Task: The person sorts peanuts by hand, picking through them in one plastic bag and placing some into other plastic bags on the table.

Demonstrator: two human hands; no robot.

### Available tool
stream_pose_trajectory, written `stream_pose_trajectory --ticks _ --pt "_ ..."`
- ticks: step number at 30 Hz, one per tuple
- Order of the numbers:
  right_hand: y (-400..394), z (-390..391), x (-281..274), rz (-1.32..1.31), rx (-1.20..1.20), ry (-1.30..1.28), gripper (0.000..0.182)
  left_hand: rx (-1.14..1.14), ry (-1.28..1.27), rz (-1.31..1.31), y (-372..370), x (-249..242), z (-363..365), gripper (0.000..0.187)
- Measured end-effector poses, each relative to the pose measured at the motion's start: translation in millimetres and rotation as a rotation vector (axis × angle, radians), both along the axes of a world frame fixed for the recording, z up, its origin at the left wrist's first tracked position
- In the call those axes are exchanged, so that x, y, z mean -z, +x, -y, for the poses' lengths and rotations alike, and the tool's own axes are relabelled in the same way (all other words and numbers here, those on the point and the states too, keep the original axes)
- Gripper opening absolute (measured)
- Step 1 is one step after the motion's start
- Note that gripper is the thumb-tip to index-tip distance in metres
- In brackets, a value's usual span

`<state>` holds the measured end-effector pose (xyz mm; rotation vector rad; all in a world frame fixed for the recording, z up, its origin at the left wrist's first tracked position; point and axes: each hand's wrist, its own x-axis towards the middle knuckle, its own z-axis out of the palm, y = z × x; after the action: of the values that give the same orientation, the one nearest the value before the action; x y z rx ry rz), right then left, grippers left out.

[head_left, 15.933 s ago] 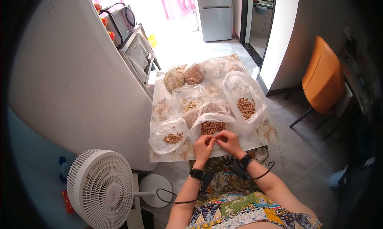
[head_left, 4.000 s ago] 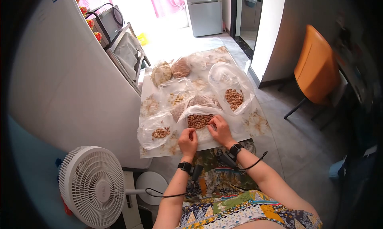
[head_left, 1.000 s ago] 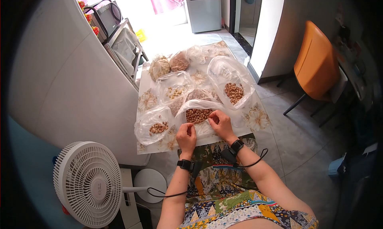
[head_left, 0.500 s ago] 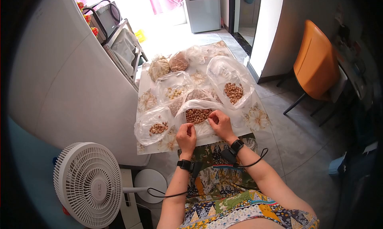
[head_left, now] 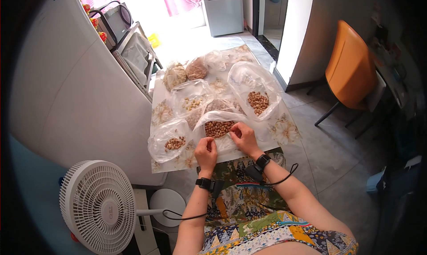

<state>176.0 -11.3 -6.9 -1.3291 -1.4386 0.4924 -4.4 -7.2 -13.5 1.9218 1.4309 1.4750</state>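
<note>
Reddish-brown peanuts (head_left: 218, 129) lie in an open clear plastic bag (head_left: 227, 144) at the near edge of the table. My left hand (head_left: 206, 154) is closed at the bag's front left, fingertips together; anything in them is too small to make out. Over the right side of those peanuts, my right hand (head_left: 243, 138) is pinched, and what it holds is hidden. To the left, a bag (head_left: 159, 141) contains a small heap of mixed brown and pale nuts (head_left: 175, 143). Another bag (head_left: 249, 77) at the right holds more peanuts (head_left: 258, 103).
Pale nuts (head_left: 192, 104) sit in a bag behind. Two full bags, one yellowish (head_left: 175, 76) and one reddish-brown (head_left: 196, 68), stand at the far left of the flowered table cover (head_left: 284, 129). A white fan (head_left: 102, 206) is at my lower left; an orange chair (head_left: 350, 64) stands right.
The view has shifted slightly, so the table appears a little further left. Both hands keep nearly the same closed pose beside the front bag.
</note>
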Motion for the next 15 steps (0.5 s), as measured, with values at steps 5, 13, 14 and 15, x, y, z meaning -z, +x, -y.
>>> stream_pose_trajectory --ticks 5,13,14,15 --pt "0.5 -0.4 0.5 0.011 -0.001 0.005 0.013 0.008 0.002 -0.009 -1.4 1.8 -1.5 0.002" --pt "-0.4 -0.4 0.6 0.031 0.010 0.034 0.011 0.007 0.019 -0.011 -1.5 0.5 -0.2 0.002" --pt "-0.5 0.3 -0.7 0.039 0.011 0.038 0.011 0.010 -0.013 -0.016 -2.3 0.1 1.3 0.002" --pt "-0.9 0.2 -0.5 0.040 0.013 0.034 0.011 0.009 -0.012 -0.006 -2.0 -1.3 2.0 0.003"
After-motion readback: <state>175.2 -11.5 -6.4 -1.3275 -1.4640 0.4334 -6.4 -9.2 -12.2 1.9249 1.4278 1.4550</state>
